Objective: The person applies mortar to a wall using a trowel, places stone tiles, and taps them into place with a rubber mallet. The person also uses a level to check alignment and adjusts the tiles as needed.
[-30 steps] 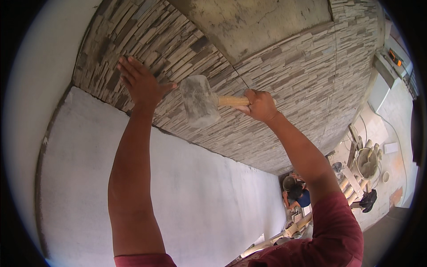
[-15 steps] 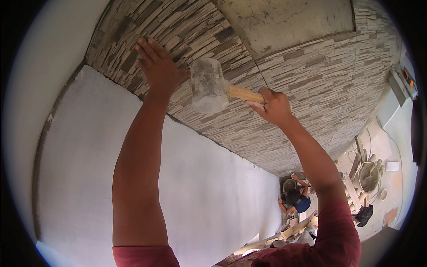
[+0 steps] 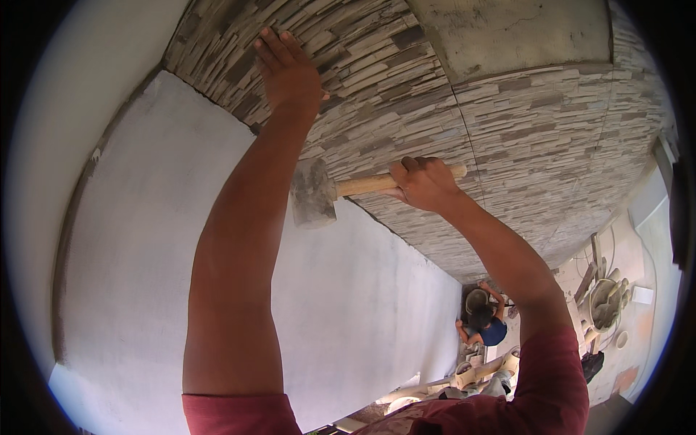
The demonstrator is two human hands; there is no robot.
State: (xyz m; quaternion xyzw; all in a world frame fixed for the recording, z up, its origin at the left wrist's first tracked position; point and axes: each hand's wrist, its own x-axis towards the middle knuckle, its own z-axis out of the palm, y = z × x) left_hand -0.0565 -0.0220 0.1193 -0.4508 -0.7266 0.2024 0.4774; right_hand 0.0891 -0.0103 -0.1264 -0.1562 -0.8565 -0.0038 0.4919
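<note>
My left hand (image 3: pixel 291 76) lies flat, fingers stretched out, against a stone-textured wall tile (image 3: pixel 362 80) near the upper left corner of the wall. My right hand (image 3: pixel 426 183) is wrapped round the wooden handle of a rubber mallet (image 3: pixel 315 194). The mallet's grey, dusty head hangs close to my left forearm, over the line where the tiles meet a smooth white wall (image 3: pixel 348 304). Part of the mallet's head seems tucked behind or against that forearm; I cannot tell if they touch.
A bare rough patch (image 3: pixel 518 36) breaks the tiling at the top. Far below, a person (image 3: pixel 487 324) in a dark blue top crouches by a bucket (image 3: pixel 476 299). A tub of grey mix (image 3: pixel 605 304) stands at the lower right, near a small pale cup (image 3: pixel 622 338).
The mallet has come down and to the left, away from the tiles beside my left hand. My left hand appears higher and further right in view, still flat on the tile.
</note>
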